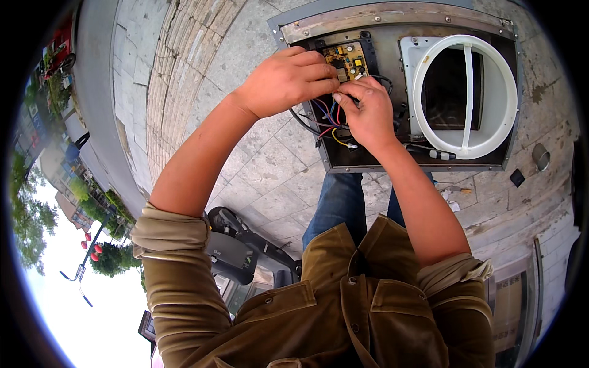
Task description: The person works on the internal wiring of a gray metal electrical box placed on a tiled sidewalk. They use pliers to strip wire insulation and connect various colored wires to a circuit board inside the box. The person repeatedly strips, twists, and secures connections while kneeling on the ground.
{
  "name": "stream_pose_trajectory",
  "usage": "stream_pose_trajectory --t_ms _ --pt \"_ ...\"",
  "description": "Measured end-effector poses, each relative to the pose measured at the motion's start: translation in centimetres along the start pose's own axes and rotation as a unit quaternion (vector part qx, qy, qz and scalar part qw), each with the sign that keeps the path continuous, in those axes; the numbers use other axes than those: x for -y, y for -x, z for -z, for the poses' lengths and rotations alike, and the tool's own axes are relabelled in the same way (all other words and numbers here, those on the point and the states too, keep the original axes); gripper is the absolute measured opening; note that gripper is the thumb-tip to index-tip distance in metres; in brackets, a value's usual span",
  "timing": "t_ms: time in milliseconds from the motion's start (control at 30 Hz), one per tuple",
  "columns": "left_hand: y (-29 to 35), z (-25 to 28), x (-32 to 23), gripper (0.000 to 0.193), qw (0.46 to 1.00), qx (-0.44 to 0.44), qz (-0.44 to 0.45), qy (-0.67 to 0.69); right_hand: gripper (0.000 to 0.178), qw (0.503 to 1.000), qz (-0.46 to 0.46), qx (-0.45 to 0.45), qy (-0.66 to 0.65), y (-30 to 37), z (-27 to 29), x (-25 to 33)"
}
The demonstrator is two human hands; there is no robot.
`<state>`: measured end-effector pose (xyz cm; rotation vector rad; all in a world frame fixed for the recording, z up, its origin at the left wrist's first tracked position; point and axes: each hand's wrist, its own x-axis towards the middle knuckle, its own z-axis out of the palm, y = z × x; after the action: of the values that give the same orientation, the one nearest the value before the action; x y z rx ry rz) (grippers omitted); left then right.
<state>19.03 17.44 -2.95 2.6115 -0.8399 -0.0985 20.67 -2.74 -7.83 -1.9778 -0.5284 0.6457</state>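
Observation:
A circuit board (348,59) with a yellowish face full of small parts sits in a dark frame inside an open metal housing (392,18). My left hand (293,81) is closed at the board's left and near edge, its fingertips bent down beside it. My right hand (370,111) is pinched, thumb against forefinger, just below the board and close to the left fingertips. Whatever is between the fingers of either hand is too small or hidden. Loose coloured wires (328,116), red, blue, purple and yellow, hang below the hands.
A white round ring with a crossbar (469,92) fills the housing's right side. A grey cable connector (443,155) lies at its near edge. On the paving are a metal cup (540,157) and a small black piece (517,178). A scooter (245,245) stands at left.

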Motion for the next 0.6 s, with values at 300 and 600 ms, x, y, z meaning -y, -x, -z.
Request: stream_pose_trajectory --t_ms 300,600 --pt "-0.6 -0.2 0.0 0.014 0.995 0.085 0.031 0.031 0.01 1.0 0.005 -0.001 -0.009 0.0 -0.1 -0.2" --pt "-1.6 -1.0 -2.9 0.014 0.933 0.121 0.329 0.081 0.009 0.999 0.014 -0.036 -0.012 0.2 -0.3 -0.2"
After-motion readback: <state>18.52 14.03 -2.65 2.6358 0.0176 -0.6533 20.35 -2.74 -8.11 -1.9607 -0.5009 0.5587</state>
